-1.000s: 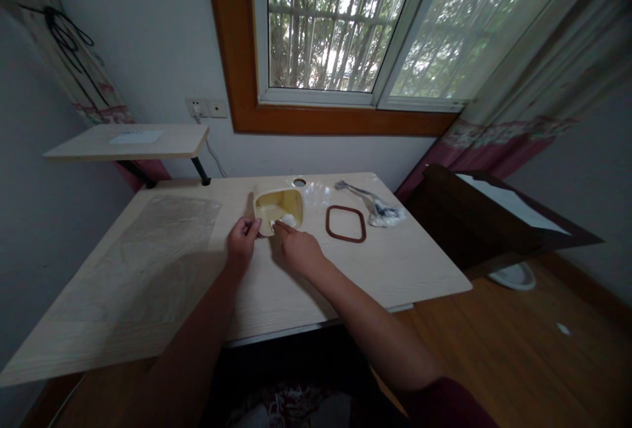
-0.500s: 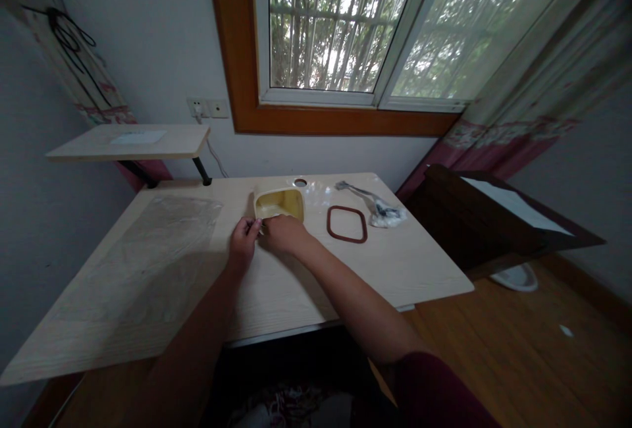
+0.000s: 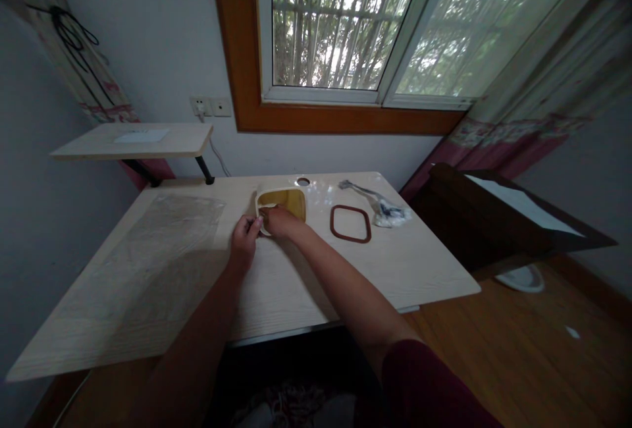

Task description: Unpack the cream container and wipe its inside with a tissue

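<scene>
Hands: two, bare, meet at one tub (image 3: 295, 201).
Left hand (image 3: 243, 242): its grip pinches the tub's near left rim.
Right hand (image 3: 279, 220): reaches into the tub; whether its grip holds anything is impossible to tell.
Tub: one, yellow inside with a pale rim, rests on the pale surface (image 3: 409, 276).
Ring (image 3: 368, 225): one, red-brown, lies flat to the tub's right, apart from it.
Bag (image 3: 392, 214): one, clear, lies beyond the ring.
Sheet (image 3: 168, 230): one, clear, spreads left of the hands.
Shelf (image 3: 184, 141): one, bearing one paper (image 3: 141, 135).
</scene>
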A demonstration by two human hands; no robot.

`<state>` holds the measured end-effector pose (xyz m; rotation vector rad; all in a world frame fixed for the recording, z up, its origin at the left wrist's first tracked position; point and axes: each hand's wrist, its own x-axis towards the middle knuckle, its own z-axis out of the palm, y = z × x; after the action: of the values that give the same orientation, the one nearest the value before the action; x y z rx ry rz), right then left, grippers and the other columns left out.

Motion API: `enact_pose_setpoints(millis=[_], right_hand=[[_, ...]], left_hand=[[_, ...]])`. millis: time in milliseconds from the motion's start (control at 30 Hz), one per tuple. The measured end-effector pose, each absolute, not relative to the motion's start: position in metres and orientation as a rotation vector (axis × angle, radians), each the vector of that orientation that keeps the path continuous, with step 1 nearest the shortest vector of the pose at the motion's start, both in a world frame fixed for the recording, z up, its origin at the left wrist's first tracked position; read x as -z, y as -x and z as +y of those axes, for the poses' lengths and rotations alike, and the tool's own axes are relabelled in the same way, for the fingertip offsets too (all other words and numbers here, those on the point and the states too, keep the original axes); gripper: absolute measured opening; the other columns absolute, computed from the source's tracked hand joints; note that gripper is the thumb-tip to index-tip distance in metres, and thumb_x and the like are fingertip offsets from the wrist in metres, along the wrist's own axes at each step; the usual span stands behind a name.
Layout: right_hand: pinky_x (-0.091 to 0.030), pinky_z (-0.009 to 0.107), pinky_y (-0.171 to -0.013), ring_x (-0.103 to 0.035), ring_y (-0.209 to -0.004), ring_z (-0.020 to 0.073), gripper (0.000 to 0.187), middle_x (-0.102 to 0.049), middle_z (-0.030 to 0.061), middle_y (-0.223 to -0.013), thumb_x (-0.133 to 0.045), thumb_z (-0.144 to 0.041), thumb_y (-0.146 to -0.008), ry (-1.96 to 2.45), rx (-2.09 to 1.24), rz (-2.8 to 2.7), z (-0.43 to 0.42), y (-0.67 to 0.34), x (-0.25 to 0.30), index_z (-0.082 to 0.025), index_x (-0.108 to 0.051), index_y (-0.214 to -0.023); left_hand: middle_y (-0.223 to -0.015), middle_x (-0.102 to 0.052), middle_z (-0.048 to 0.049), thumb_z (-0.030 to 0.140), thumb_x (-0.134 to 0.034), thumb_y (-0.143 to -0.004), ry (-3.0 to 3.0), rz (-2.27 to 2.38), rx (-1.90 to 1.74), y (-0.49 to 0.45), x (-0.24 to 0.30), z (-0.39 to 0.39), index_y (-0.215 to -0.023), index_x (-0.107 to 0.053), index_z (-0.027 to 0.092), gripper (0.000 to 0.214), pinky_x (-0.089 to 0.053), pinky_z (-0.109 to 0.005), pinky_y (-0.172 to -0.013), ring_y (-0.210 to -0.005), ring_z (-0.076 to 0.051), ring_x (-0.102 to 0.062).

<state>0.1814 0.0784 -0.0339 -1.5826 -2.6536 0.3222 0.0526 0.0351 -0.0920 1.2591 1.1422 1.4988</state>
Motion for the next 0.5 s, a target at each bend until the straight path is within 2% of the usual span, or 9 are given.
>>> enact_pose_setpoints(millis=[167,500], right_hand=[[-0.048,0.029,-0.091,-0.068,-0.114,0.0252,0.036,-0.071,0.0155,-0.126,-0.051,-0.029,-0.100,1.604,-0.331,-2.624,0.0809,-0.1836,0.0383,-0.014,-0.064,-0.129],[-0.038,0.039,-0.109,-0.066,-0.116,0.0273,0.037,-0.073,0.0156,-0.124,-0.053,-0.036,-0.098,1.634,-0.301,-2.682,0.0887,-0.1796,0.0362,-0.014,-0.066,-0.124]], left_hand=[[-0.061,-0.053,0.0042,0.051,-0.070,-0.081,-1.242,1.111,-1.518,-0.0548,0.0906,0.0348,-0.078,-0.053,0.020,0.035,-0.041,-0.023,-0.055,-0.056,-0.011,-0.051],[-0.061,-0.054,0.0037,0.050,-0.070,-0.081,-1.261,1.128,-1.501,-0.0550,0.0876,0.0318,-0.078,-0.054,0.020,0.034,-0.042,-0.023,-0.055,-0.056,-0.011,-0.052]])
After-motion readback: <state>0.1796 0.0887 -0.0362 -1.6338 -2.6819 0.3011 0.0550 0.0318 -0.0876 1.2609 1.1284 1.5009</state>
